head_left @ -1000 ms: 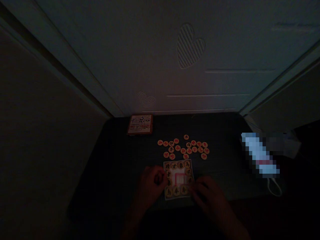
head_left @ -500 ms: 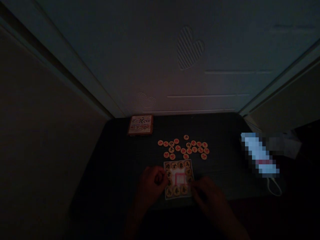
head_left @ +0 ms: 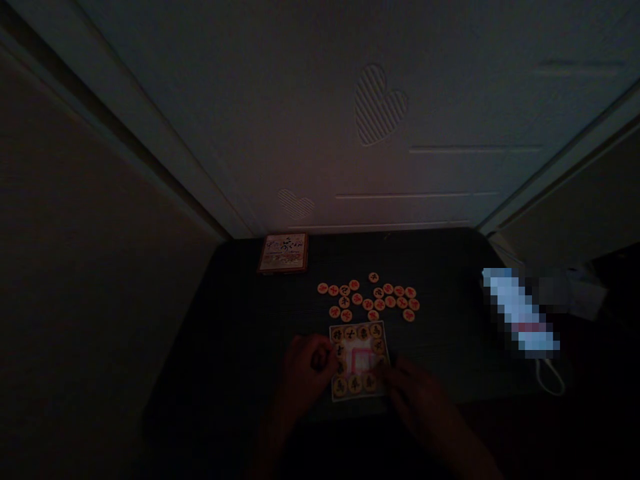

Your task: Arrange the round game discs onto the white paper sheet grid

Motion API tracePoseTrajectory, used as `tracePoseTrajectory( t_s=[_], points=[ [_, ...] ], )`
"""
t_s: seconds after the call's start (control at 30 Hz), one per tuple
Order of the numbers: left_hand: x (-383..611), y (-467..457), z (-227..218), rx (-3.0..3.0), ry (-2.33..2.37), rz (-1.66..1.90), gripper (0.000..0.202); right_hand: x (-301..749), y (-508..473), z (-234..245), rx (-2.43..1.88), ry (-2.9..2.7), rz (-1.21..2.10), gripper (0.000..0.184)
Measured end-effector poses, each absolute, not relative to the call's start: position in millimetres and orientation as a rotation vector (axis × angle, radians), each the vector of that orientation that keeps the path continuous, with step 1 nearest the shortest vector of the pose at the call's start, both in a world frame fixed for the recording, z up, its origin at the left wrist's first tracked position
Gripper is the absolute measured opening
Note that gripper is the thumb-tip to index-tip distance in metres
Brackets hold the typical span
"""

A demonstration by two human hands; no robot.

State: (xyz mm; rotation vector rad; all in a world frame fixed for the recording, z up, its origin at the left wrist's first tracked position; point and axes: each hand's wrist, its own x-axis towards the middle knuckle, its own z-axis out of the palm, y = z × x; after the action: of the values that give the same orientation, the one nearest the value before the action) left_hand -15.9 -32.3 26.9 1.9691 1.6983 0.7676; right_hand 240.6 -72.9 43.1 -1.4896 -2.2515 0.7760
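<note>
The scene is very dark. A small square tray (head_left: 359,360) lies on the dark table (head_left: 240,333), ringed inside with round wooden pieces bearing black characters. My left hand (head_left: 306,369) rests at the tray's left edge, fingers curled, fingertips by the left column of pieces. My right hand (head_left: 419,400) sits at the tray's lower right corner, fingers bent toward the pieces there. Whether either hand holds a piece is too dark to tell. Several loose round pieces (head_left: 373,300) with red characters lie scattered just beyond the tray.
A small square box lid (head_left: 283,253) lies at the table's far left by the white panel (head_left: 380,133) with heart patterns. A blurred-out white object (head_left: 520,310) lies at the right with a white cord loop (head_left: 550,377) below it.
My right hand has drawn slightly back and down from the tray's right edge. The left hand has stayed put at the left edge. The view has shifted a little.
</note>
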Motion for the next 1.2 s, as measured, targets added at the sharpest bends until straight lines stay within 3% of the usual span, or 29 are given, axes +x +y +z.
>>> tracePoseTrajectory(
  t_s=[0.5, 1.2],
  points=[
    [-16, -33, 25, 1.973, 1.678, 0.786, 0.007, 235, -55, 51, -1.569, -2.331, 0.675, 0.048],
    [-16, -32, 29, 2.035, 1.611, 0.808, 0.007, 222, -27, 65, -1.558, -2.34, 0.827, 0.045]
  ],
)
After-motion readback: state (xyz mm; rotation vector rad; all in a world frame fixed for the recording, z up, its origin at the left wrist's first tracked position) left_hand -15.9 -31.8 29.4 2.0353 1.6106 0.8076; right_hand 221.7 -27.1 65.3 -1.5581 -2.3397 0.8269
